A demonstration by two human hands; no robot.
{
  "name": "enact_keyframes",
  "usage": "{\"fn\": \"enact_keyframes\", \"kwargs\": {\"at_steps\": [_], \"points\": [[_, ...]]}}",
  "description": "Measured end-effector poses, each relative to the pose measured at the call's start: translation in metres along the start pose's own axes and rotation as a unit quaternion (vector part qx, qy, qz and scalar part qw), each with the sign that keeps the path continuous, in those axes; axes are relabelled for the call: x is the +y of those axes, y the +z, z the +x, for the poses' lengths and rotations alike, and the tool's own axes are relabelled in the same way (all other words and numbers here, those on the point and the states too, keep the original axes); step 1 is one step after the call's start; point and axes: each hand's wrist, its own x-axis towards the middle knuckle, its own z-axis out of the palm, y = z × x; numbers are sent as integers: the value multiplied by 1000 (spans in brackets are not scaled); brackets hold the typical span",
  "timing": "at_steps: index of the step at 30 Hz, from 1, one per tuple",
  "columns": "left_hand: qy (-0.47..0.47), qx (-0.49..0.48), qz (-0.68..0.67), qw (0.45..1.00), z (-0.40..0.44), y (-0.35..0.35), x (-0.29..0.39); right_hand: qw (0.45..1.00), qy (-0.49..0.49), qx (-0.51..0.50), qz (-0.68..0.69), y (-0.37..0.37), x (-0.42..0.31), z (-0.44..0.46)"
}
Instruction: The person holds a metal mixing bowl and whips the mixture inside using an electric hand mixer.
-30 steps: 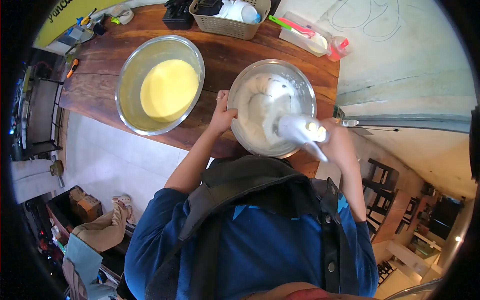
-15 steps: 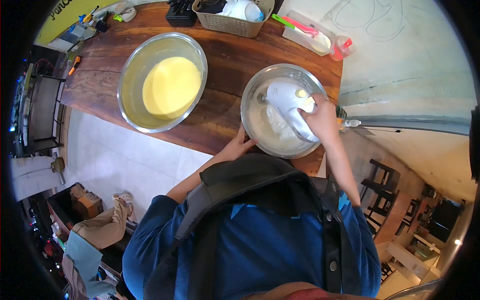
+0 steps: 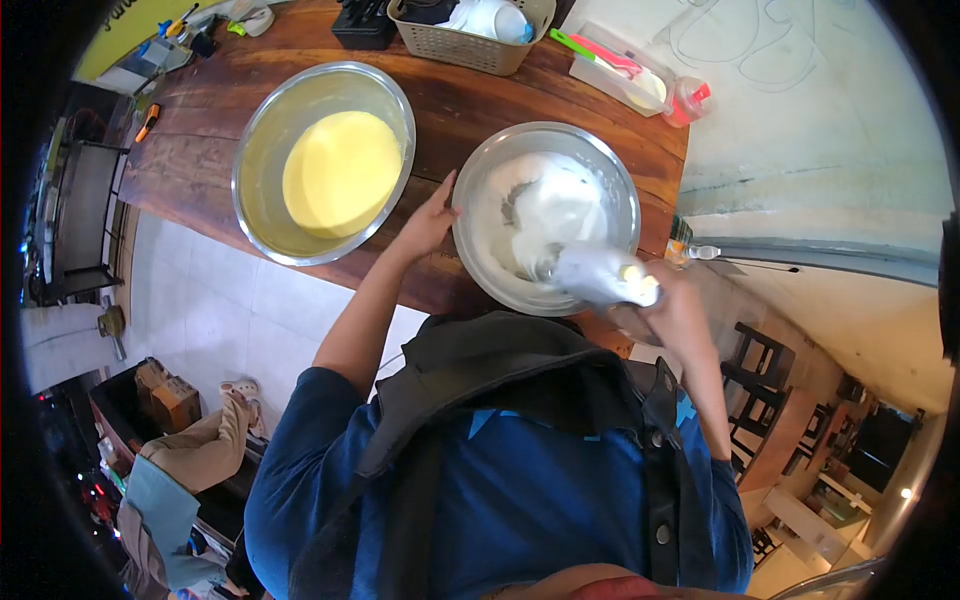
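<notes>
A white hand mixer (image 3: 603, 275), blurred by motion, is held in my right hand (image 3: 668, 300) over the lower right of a steel bowl (image 3: 622, 190). White foamy mixture (image 3: 560, 205) lies in that bowl, and the mixer's beaters are down in it. My left hand (image 3: 432, 222) rests against the bowl's left outer side with its fingers stretched out. To the left stands a larger steel bowl (image 3: 250, 190) with smooth yellow batter (image 3: 342, 172); neither hand touches it.
Along the back of the wooden table (image 3: 440, 110) are a basket (image 3: 470, 48), a black container (image 3: 360, 28), a clear tray with utensils (image 3: 620, 75) and a red-topped bottle (image 3: 688, 100). A seated person's leg (image 3: 215, 445) shows at the lower left.
The mixer has swung from the bowl's middle toward its lower right. The bowl has shifted left, and my left hand has moved up along its left side.
</notes>
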Motion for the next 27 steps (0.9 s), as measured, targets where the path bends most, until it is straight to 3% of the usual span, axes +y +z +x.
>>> {"fn": "enact_keyframes", "kwargs": {"at_steps": [1, 3, 8, 11, 13, 14, 15, 17, 18, 20, 22, 27], "points": [[0, 1, -1, 1000, 10, -4, -1, 1000, -1, -1, 0, -7, 5, 2], [118, -12, -4, 993, 31, -6, -3, 994, 76, 57, -50, -17, 11, 12], [78, 7, -46, 996, 67, 21, 5, 988, 47, 138, -58, -1, 11, 66], [46, 75, -114, 990, 62, 35, 4, 986, 0, 161, -48, 16, 8, 94], [68, 161, 74, 982, 38, 45, 1, 994, 25, 104, 0, 22, 0, 106], [127, 169, 41, 977, 38, 50, -28, 996, 14, 87, -14, 23, -4, 107], [126, 171, 42, 976, 33, 54, -43, 996, 11, 86, -13, 22, -6, 107], [38, 56, -60, 996, 16, 64, -59, 994, -91, 65, -2, 21, -9, 100], [37, 57, -60, 996, 9, 70, -57, 994, -109, 25, -6, 17, -7, 97], [-44, 58, -220, 973, 2, 81, -48, 992, -122, -26, -13, 7, -6, 85], [-27, 78, -212, 974, 8, 82, -56, 989, -94, -102, -52, -5, -5, 74], [51, 70, -152, 985, 16, 65, -37, 997, -76, -23, -18, -12, 34, 62]]}}
